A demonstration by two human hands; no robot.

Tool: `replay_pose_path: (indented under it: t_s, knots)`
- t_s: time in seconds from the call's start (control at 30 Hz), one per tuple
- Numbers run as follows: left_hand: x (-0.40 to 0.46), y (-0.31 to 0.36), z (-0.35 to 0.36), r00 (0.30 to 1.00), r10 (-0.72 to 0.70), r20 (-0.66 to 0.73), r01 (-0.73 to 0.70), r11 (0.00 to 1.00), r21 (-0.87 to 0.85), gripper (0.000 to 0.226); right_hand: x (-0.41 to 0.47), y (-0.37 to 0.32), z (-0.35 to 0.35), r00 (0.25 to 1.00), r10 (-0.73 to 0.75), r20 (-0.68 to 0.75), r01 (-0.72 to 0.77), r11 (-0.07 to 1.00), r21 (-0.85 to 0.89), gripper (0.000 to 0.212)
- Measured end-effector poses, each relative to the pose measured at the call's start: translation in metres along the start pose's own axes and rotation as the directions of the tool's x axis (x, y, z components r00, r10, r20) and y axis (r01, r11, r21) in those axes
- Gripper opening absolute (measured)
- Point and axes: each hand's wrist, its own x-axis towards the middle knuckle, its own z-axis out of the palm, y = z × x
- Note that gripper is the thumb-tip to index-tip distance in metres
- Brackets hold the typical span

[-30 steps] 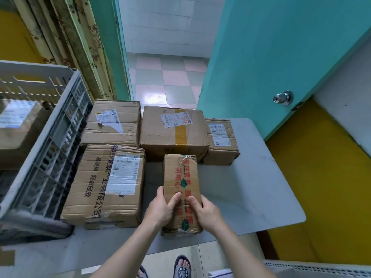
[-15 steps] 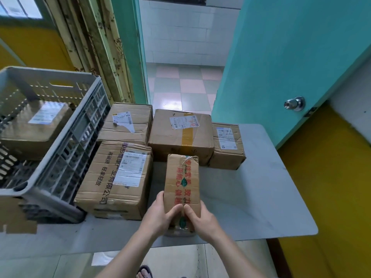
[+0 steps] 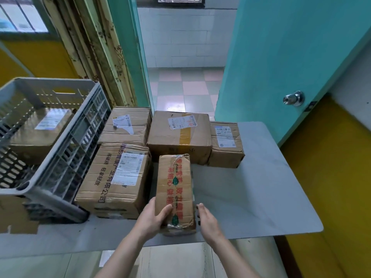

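Narrow brown cardboard parcel with red print (image 3: 174,185) lies at six o'clock on the grey surface (image 3: 253,189); left hand (image 3: 152,217) fingers clamp its near end, right hand (image 3: 207,220) fingers loose just beside it: best close both sides evenly before lifting

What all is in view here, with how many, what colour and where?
narrow box: one, brown with red print, table's front edge
large box: one, brown with black print, left of the narrow box
back boxes: three, brown, labelled, row behind
crate: one, grey, far left
box in crate: one, brown, inside
table: one, pale grey, under the boxes
door: one, teal, right
knob: one, silver, on the door
left hand: grips the narrow box, thumb on top
right hand: beside its right side
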Motion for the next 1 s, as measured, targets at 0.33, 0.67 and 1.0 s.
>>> replay_pose_path:
  t_s: [0.33,0.67,1.0]
  knots:
    - [0.007,0.007,-0.03,0.98,-0.1,0.171,0.136,0.968,-0.21,0.081,0.001,-0.011,-0.001,0.988,0.147,0.043,-0.149,0.988,0.048,0.105]
    - [0.022,0.038,-0.015,0.967,-0.152,0.205,0.181,0.975,-0.127,0.139,-0.012,-0.03,-0.028,0.976,0.01,-0.215,0.01,0.995,0.094,0.049]
    - [0.004,0.094,-0.031,0.97,0.14,0.197,-0.061,0.93,-0.363,0.102,-0.018,-0.082,-0.062,0.964,-0.174,-0.202,0.232,0.92,0.316,0.073]
